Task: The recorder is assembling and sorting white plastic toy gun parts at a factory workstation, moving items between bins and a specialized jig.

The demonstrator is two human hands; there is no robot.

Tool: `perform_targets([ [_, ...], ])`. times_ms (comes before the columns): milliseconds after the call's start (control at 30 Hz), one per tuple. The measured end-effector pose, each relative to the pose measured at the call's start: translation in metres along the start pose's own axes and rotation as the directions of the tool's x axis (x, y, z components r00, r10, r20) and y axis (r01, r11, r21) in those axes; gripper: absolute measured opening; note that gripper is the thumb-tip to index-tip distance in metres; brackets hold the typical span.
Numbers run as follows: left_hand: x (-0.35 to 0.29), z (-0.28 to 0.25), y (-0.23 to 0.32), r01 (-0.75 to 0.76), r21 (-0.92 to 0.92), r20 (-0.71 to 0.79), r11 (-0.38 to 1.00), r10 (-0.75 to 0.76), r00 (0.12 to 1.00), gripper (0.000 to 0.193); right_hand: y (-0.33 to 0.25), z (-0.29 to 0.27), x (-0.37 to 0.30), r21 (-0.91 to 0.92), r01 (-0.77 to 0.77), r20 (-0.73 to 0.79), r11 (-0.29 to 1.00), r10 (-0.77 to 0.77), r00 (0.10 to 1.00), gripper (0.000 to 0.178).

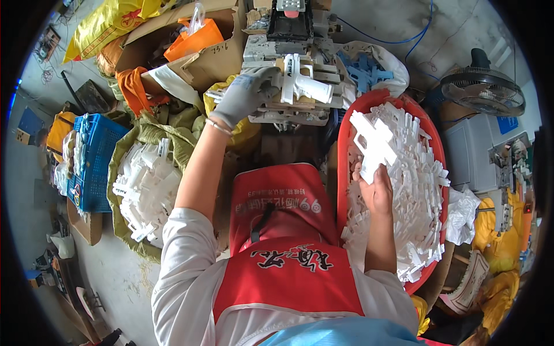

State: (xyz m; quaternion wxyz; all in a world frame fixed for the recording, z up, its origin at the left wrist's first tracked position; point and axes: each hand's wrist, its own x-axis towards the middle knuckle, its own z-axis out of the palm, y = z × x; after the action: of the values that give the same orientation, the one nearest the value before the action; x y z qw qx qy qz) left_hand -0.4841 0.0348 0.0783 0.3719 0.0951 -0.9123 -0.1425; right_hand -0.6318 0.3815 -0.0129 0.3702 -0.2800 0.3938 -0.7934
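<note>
My left hand (249,92), in a grey glove, reaches up to the machine's bed (288,109) with its fingers curled. Whatever lies under its palm is hidden, though a bit of white shows beyond its far left side. Just right of its fingertips, a white plastic toy gun (306,83) lies on the fixture, dark printing on its barrel. Bare and closed, my right hand (376,190) grips another white toy gun (372,141) by its lower end. It holds this one above a red tub (344,155) heaped with white toy guns (398,225).
To the left, a green woven sack (124,222) holds more white toy guns, beside a blue crate (101,167). A cardboard box (213,63) stands behind. Blue toy guns (366,69) fill a white sack right of the machine. A black fan (485,89) stands far right.
</note>
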Motion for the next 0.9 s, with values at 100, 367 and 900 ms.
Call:
perform_targets([
  [100,0.005,0.000,-0.009,0.145,-0.060,0.233,0.988,-0.128,0.964,0.033,-0.008,-0.015,0.022,-0.060,0.056,0.112,0.997,-0.049,0.992,0.040],
  [367,-0.039,-0.033,0.006,0.300,-0.273,-0.236,0.914,-0.365,0.901,0.030,-0.028,0.053,0.148,-0.837,0.468,0.394,0.285,-0.281,0.875,0.046],
  [900,-0.169,-0.096,0.046,0.496,-0.170,-0.434,0.852,-0.516,0.739,0.035,-0.047,0.103,0.109,-0.849,0.525,0.496,0.063,-0.251,0.831,0.033],
])
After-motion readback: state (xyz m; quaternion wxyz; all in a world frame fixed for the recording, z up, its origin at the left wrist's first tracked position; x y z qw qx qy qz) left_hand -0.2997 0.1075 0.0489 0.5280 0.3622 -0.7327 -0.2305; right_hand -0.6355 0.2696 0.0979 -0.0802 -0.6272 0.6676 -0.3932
